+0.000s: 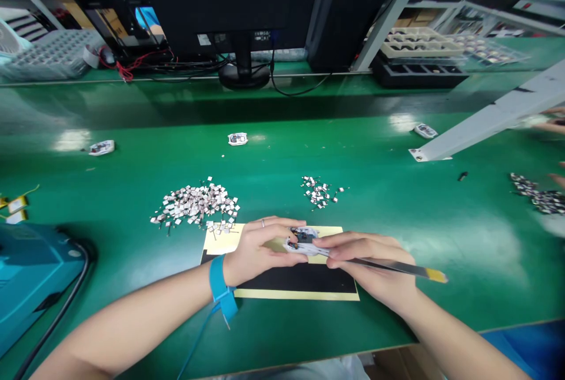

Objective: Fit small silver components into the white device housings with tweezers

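As tweezers (388,266) touch, hand (258,249) grips part (302,241)

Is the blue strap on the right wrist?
No, the blue strap circles the left hand's wrist; that hand pinches a small part, the right hand holds a thin tool.

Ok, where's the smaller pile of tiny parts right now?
The smaller pile lies on the green bench just right of centre in the head view, to the right of the bigger pile and just beyond the yellow pad.
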The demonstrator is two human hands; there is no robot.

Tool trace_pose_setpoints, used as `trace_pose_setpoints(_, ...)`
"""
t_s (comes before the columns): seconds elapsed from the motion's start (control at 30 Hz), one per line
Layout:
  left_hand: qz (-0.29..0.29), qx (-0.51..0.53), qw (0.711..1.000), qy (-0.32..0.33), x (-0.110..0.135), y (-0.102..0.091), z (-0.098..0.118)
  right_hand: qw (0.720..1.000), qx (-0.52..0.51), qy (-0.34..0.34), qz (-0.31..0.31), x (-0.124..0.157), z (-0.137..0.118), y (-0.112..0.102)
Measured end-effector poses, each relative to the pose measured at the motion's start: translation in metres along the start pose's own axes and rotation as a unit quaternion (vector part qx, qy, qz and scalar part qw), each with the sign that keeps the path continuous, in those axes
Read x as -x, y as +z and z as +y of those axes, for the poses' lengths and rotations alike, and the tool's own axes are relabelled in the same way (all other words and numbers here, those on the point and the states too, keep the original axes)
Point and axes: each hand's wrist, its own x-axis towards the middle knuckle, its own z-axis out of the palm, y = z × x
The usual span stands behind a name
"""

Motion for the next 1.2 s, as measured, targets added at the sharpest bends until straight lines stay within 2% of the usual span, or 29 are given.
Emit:
trace_pose_setpoints(0.4,0.001,-0.012,1.0,0.004,-0.0001,-0.0001,0.0003,1.0,0.013,-0.004,0.004,-0.0018,-0.0008,0.0008)
trace_pose_setpoints(0.8,0.001,-0.003,1.0,0.004,0.003,0.0011,-0.0022,0.999,-0.043,0.013,0.017,-0.002,0.0021,0.0027)
trace_pose_setpoints(1.2,0.014,0.004,1.0,0.018,0.0043,0.0026,-0.0056,0.999,-0.045,-0.018,0.01,-0.0021,0.0034,0.0024)
